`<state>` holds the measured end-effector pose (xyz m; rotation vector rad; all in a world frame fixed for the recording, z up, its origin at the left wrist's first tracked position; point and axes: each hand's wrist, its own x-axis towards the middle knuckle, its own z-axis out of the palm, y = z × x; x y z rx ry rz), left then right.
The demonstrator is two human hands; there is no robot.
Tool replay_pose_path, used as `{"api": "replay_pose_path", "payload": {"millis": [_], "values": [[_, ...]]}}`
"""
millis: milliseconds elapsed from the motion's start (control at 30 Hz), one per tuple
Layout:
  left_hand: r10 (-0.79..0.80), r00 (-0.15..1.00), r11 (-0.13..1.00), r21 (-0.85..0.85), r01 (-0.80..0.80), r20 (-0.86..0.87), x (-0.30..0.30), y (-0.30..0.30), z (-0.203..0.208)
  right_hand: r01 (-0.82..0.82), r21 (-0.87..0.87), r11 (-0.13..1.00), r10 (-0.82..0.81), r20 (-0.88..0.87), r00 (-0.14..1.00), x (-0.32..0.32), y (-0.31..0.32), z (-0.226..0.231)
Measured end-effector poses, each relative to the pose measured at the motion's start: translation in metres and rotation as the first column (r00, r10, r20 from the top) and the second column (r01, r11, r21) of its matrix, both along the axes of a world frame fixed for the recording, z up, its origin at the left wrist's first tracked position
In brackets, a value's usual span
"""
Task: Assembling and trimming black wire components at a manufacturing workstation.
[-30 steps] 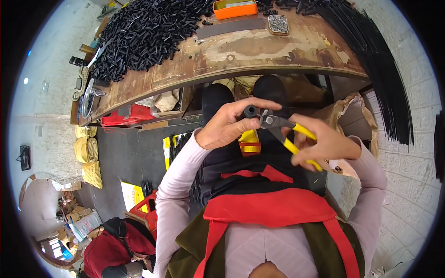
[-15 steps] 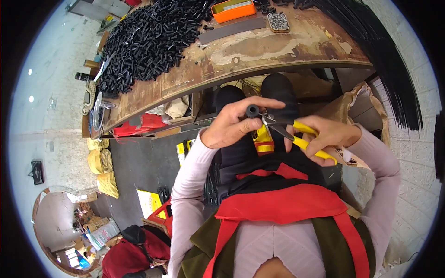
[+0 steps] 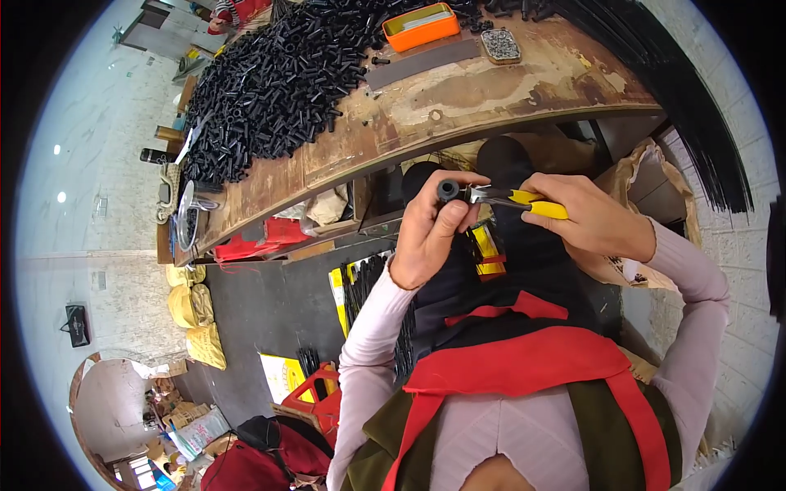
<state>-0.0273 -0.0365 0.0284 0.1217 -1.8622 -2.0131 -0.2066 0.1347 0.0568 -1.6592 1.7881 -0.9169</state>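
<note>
My left hand (image 3: 427, 239) is closed round a short black tubular piece (image 3: 448, 190), pinching it between thumb and fingers with its round hollow end showing. Yellow-handled pliers (image 3: 512, 198) are gripped in my right hand (image 3: 588, 214), their two handles squeezed close together. The metal jaws meet the side of the black piece, next to my left fingertips. What sits between the jaws is too small to make out. Both hands are over my lap, just in front of the table edge.
A wooden table (image 3: 458, 106) bears a large heap of black tubular pieces (image 3: 270, 98), an orange tin (image 3: 420, 29), a small dish of metal bits (image 3: 500, 46) and a grey strip (image 3: 422, 65). Long black strands (image 3: 696, 106) hang over its right end. A paper sack (image 3: 655, 176) stands below.
The pliers' handles were spread apart and are now squeezed together. Their jaws have come up level beside the black piece. My left fingers have curled in, and the view has shifted slightly.
</note>
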Motion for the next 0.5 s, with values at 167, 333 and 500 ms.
{"api": "replay_pose_path", "payload": {"millis": [167, 333, 500], "values": [[-0.009, 0.998, 0.982, -0.188, 0.019, 0.056, 0.007, -0.010, 0.001, -0.026, 0.018, 1.000, 0.026, 0.015, 1.000, 0.003, -0.005, 0.004], [-0.013, 0.997, 0.978, -0.206, 0.029, 0.081, 0.014, -0.013, -0.001, -0.075, 0.063, 0.995, 0.081, -0.088, 0.993, 0.003, -0.007, 0.019], [0.048, 0.999, 0.983, -0.178, -0.043, 0.020, 0.014, -0.009, -0.007, -0.019, 0.264, 0.964, -0.006, 0.093, 0.996, 0.020, -0.010, 0.039]]}}
